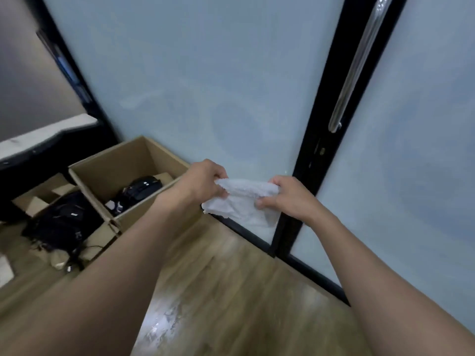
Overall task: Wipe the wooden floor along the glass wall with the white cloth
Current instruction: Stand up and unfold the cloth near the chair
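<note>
Well, at the far left a pale tabletop (43, 132) edges into view. Below it sit two open cardboard boxes: a low box (38, 201) beside a dark tangle of cables and gear, and a taller box (123, 160) holding what looks like a black computer mouse (145, 186). Just right of the taller box's corner, the left hand (205, 179) pinches one upper end of the white cloth (244, 204), fingers curled into the fabric. The cloth hangs in the air in front of the foot of the glass wall (205, 86), clear of the wooden floor (231, 283) and not yet on the boards. The right hand (289, 196) grips the other end, thumb and fingers closed on a fold. The two hands are therefore apart, with the cloth spread between them. Further right runs the black door frame (323, 119) with its long metal handle (359, 65).

The cloth looks like light, soft terry: limp, easily bunched, nothing fragile about it. On that showing it should handle best folded into a flat pad and pressed down under a spread palm. Held by its edges, it would likely drag and curl. A pale, shiny patch (164, 319) lies on the floor low in the view, and I cannot tell whether it is damp or dusty.
</note>
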Demonstrator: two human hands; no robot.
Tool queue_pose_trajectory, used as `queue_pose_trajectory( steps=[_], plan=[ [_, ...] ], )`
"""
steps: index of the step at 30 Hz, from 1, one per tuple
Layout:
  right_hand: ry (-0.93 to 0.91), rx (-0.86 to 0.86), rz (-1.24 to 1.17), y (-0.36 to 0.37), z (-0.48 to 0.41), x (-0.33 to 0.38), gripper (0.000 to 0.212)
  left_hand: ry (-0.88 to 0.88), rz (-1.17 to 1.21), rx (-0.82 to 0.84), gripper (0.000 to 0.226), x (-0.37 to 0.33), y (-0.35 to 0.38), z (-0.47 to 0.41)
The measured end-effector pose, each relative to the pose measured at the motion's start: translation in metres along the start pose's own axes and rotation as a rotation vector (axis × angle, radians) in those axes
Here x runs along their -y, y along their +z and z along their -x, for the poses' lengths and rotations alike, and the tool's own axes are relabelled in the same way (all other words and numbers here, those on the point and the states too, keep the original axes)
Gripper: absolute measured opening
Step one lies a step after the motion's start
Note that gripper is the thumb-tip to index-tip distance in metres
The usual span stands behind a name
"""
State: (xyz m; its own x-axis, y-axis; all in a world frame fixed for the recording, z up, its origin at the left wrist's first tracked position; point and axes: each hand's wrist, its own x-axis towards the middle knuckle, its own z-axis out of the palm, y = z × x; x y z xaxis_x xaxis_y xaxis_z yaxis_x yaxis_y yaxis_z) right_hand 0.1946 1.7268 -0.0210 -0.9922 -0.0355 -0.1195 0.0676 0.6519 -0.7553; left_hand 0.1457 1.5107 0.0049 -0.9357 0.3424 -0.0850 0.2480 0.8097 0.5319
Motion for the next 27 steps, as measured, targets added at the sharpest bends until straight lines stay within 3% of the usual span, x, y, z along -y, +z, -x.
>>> queue_pose_trajectory(
  steps=[4, 7, 10, 12, 21, 27],
  plan=[
    [-0.21, 0.053, 0.079, 0.041, -0.005, 0.091, 0.021, -0.119, 0.036, -0.204, 0.011, 0.061, -0.064, 0.07],
    [-0.336, 0.083, 0.122, 0.079, -0.006, 0.143, 0.017, -0.219, 0.035, -0.272, 0.012, 0.106, -0.1, 0.116],
    [-0.424, 0.225, 0.224, 0.119, -0.009, 0.182, 0.021, -0.306, 0.03, -0.314, 0.014, 0.147, -0.126, 0.152],
    [-0.473, 0.287, 0.271, 0.147, -0.014, 0.203, 0.013, -0.353, 0.018, -0.32, 0.01, 0.172, -0.137, 0.172],
    [-0.735, 0.461, 0.184, 0.265, -0.059, 0.319, 0.006, -0.665, 0.182, -0.575, 0.007, 0.272, -0.193, 0.253],
    [-0.855, 0.59, 0.083, 0.36, -0.076, 0.405, 0.006, -0.81, 0.159, -0.762, 0.004, 0.34, -0.237, 0.315]
  ],
)
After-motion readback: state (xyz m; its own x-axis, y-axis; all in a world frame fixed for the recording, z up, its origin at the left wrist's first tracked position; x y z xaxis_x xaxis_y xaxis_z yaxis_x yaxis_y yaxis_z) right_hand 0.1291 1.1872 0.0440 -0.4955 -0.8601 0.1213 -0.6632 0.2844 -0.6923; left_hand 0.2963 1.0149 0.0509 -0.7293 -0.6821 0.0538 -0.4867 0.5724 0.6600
